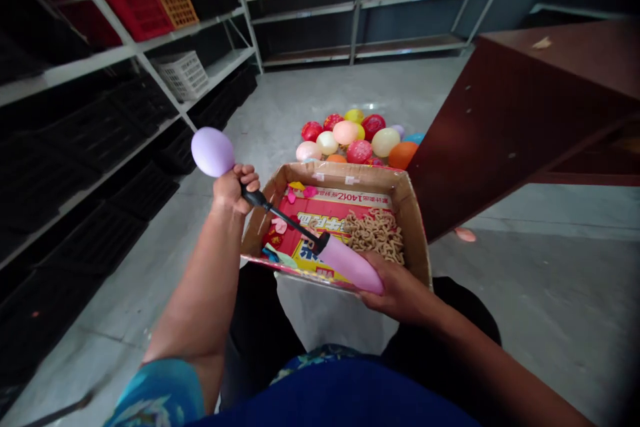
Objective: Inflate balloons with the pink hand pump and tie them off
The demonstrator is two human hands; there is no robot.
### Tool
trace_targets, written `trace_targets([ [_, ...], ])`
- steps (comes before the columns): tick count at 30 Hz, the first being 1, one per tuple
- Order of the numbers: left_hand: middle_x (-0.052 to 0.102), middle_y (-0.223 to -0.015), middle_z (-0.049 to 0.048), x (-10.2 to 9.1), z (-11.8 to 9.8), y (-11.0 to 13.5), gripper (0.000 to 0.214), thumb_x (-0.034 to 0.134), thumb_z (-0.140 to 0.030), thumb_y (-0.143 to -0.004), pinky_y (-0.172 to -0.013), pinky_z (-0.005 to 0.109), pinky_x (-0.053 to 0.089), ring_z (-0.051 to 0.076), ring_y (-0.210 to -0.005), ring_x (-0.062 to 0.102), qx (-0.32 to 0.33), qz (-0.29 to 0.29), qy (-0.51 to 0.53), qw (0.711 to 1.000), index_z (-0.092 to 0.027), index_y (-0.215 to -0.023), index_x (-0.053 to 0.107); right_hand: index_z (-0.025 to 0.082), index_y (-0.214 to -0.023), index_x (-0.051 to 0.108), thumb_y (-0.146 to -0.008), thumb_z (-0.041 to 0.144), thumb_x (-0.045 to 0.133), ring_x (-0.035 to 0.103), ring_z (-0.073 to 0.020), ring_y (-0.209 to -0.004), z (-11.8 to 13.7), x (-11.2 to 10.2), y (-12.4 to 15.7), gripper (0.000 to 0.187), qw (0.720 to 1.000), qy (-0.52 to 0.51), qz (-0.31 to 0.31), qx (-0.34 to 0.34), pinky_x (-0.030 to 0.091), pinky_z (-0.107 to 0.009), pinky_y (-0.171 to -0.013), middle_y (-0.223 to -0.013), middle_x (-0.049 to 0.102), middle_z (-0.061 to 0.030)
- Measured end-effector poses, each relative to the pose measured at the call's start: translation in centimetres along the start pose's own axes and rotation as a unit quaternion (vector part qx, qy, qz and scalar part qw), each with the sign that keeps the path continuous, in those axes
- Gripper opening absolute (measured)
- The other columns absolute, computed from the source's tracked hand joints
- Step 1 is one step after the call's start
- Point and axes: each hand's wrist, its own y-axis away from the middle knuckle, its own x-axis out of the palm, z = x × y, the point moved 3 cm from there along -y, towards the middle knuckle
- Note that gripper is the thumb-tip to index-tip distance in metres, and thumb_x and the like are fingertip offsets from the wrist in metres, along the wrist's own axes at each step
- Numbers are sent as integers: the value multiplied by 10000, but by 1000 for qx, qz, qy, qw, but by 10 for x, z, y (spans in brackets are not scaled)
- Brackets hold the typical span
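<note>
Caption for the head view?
Left hand holds lilac balloon and pump handle; right hand grips pink barrel over cardboard box.

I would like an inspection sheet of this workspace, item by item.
Surface: grey floor; cardboard box on the person's lap.
Job's things: pump, lilac balloon; the box holds tan rubber bands and flat balloons.
Clutter: inflated balloons piled on the floor.
Grippers: left hand closed on the pump's black handle, lilac balloon above the fist; right hand closed on the pink barrel.
Cables: nothing seen.
Surroundings: shelves with crates left, brown desk right.
</note>
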Motion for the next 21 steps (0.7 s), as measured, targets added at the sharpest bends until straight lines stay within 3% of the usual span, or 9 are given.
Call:
trace_targets([
  [7, 304, -568, -49, -3, 43, 20, 236, 369, 27, -676, -331, 123, 196, 27, -376, 301, -25, 13, 33, 999, -183, -643, 267, 216, -1052, 549, -713, 308, 615, 593, -214, -785, 5, 9, -10, 357, 999, 22, -31, -6, 440, -302, -649, -944, 649, -65],
  [13, 284, -584, -55, -8, 81, 38, 244, 451, -10, -664, -341, 129, 232, 24, -387, 307, -51, 32, 22, 998, -184, -642, 281, 201, -1072, 538, -703, 345, 614, 603, -230, -798, 15, 15, -18, 403, 997, 61, -48, -1, 415, -308, -644, -963, 654, -76],
  [17, 288, -596, -55, -13, 79, 44, 265, 486, -22, -668, -339, 134, 245, 25, -386, 314, -48, 25, 15, 998, -186, -641, 280, 215, -1065, 546, -697, 321, 616, 605, -225, -807, 19, 15, -14, 389, 998, 33, -47, -20, 434, -313, -663, -968, 655, -70],
  [21, 319, -602, -49, -12, 52, 49, 261, 477, 9, -648, -327, 136, 243, 29, -393, 331, -17, 35, 31, 999, -180, -632, 298, 231, -1069, 560, -673, 291, 633, 603, -222, -838, 23, 6, -4, 407, 998, 18, -42, -31, 454, -313, -693, -1011, 653, -64],
])
